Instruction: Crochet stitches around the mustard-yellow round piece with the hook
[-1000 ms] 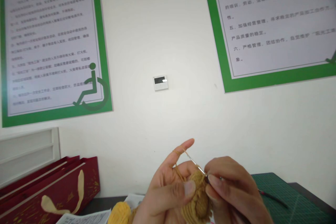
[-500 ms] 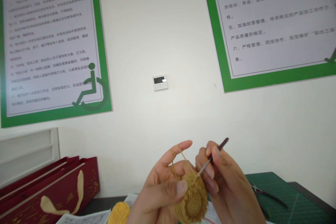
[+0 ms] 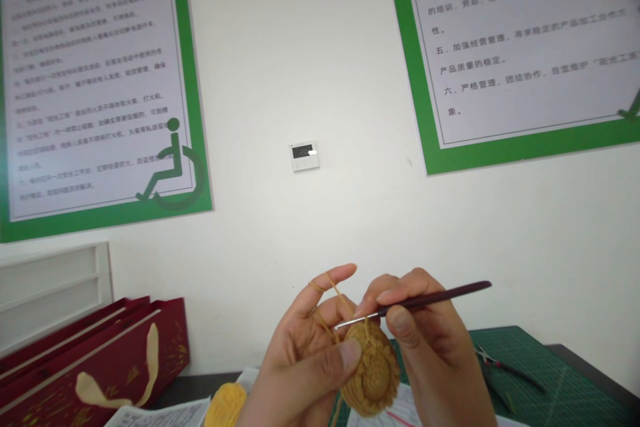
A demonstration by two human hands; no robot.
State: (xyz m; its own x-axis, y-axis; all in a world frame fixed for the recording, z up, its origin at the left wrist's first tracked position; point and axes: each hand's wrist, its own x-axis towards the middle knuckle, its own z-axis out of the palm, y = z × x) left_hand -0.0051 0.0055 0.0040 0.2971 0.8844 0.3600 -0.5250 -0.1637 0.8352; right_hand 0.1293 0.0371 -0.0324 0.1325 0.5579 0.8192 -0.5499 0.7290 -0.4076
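Note:
My left hand (image 3: 305,353) pinches a round mustard-yellow crocheted piece (image 3: 373,370) between thumb and fingers, with the yarn strand (image 3: 334,287) looped over its raised forefinger. My right hand (image 3: 430,347) grips a dark-handled crochet hook (image 3: 425,300), held nearly level with the handle pointing right. The hook's metal tip lies at the top edge of the crocheted piece, close to my left thumb. A yellow yarn ball (image 3: 227,405) rests on the table below my left wrist.
Dark red gift bags (image 3: 95,363) with cream handles stand at the lower left. A green cutting mat (image 3: 540,380) with small pliers (image 3: 505,367) lies at the right. Printed papers (image 3: 160,413) lie beside the yarn ball. Green-framed posters (image 3: 100,87) and a small wall controller (image 3: 305,156) hang behind.
The crochet hook swung from steeply upright to nearly level, handle now pointing right. The crocheted piece turned slightly in my left hand, which stays in the same place.

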